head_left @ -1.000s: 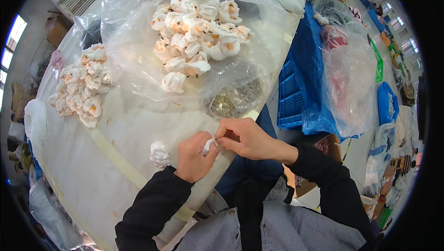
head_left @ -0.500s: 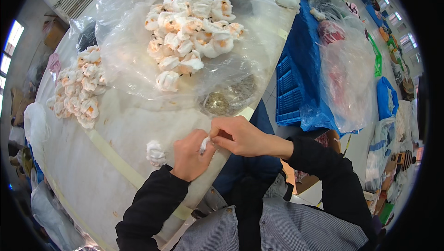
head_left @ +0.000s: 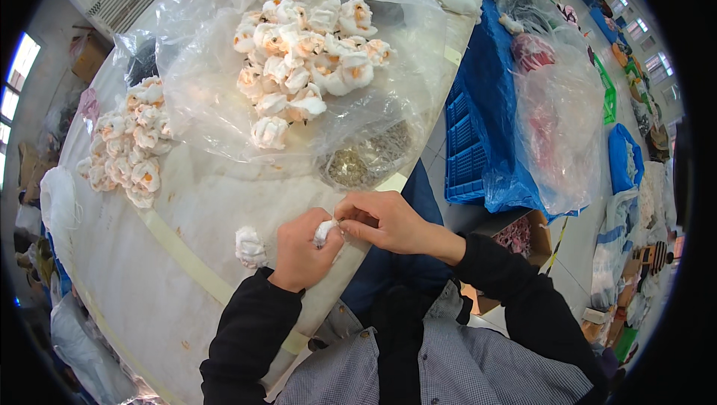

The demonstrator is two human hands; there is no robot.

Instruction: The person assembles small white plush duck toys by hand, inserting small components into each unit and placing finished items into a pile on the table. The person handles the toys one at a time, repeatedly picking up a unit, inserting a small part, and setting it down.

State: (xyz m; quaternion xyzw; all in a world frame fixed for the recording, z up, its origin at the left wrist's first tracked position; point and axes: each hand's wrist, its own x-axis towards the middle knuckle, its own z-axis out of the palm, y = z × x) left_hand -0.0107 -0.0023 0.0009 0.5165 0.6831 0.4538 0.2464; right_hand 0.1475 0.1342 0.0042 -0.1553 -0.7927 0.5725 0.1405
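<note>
A small white fluffy piece (head_left: 324, 232) pokes out of my left hand (head_left: 300, 250), which is closed around it. Against its right side, my right hand (head_left: 388, 220) pinches thumb and forefinger together; what is between those fingertips is too small to make out. Both hands meet just above the table's near right edge. Left of them, on the tabletop, lies a similar white puffy piece (head_left: 250, 247). Beyond the hands rests a clear plastic bag of small greenish-gold bits (head_left: 352, 167).
A pile of white-and-orange fluffy flower-like pieces (head_left: 299, 61) lies on clear plastic sheeting (head_left: 205, 125). Another such pile (head_left: 127, 140) sits at the left of the table (head_left: 202, 218). Off the right edge stand a blue crate (head_left: 464, 147) and a clear bag with pinkish contents (head_left: 556, 136).
Both hands have shifted slightly left while staying together. More of the white fluffy piece shows above my left hand. The loose piece and the piles look the same.
</note>
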